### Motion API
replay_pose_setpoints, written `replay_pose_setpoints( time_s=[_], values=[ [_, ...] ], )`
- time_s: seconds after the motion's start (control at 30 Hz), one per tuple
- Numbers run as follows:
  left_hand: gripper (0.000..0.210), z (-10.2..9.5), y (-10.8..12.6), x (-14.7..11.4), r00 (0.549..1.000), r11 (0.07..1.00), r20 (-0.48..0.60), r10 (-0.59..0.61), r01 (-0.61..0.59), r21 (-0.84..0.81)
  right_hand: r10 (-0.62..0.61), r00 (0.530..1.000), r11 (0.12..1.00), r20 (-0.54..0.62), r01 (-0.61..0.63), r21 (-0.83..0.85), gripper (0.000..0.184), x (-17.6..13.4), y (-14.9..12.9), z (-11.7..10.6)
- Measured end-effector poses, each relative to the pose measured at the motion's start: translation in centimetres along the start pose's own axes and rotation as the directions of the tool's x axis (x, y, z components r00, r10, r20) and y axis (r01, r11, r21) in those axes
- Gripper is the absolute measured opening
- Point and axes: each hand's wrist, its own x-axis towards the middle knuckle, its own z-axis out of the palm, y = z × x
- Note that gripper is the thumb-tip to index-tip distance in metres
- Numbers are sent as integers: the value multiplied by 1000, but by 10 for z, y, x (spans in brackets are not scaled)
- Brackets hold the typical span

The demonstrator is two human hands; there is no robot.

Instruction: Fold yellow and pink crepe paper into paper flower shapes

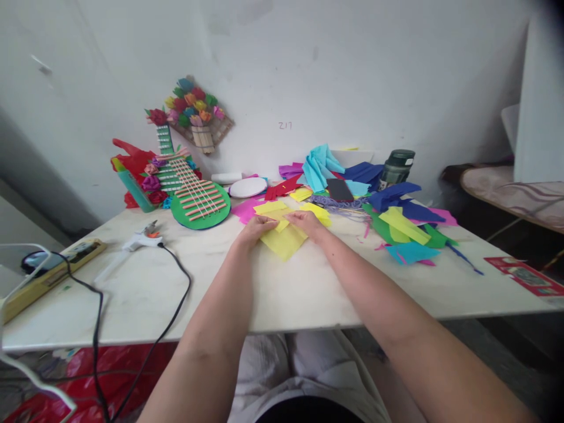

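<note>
While the left hand (258,229) pinches a bit of yellow paper (282,225) between nearly closed fingers, the right hand (309,224) is just beside it, gripping the other side in the same kind of pinch, all over a bigger yellow sheet (285,249) around the middle of the white table (304,299). Off to the left there's a green guitar-shaped craft (200,217) with a white glue gun (141,240) near it, and over on the right you've got scattered colored paper (412,252) with a dark green bottle (398,167) standing behind.
</note>
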Motion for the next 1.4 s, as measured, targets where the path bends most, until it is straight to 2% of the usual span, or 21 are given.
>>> replay_pose_setpoints(
  time_s=[0.1,0.17,0.4,0.9,1.07,1.2,1.4],
  values=[
    [40,0,-1,0,1000,1000,2,7,-7,6,92,995,992,35,-95,80,46,0,0,-4],
    [40,-1,-2,1,1000,1000,7,13,-13,6,121,991,989,52,-125,76,46,1,1,-6],
    [40,0,0,0,1000,999,14,-8,7,34,58,998,985,-13,-60,-163,32,-1,-1,-5],
    [44,-2,-3,2,998,1000,56,1,-2,16,-6,999,962,-43,-6,-273,24,2,1,-4],
    [40,-2,-5,3,999,999,40,6,-7,39,-68,996,929,-58,42,-369,22,3,0,-4],
    [43,0,0,1,1000,998,26,-6,5,58,-127,991,889,-30,100,-447,24,5,1,-6],
    [40,8,12,-6,999,990,2,-43,43,136,-202,976,832,86,218,-510,25,8,4,-5]
  ],
)
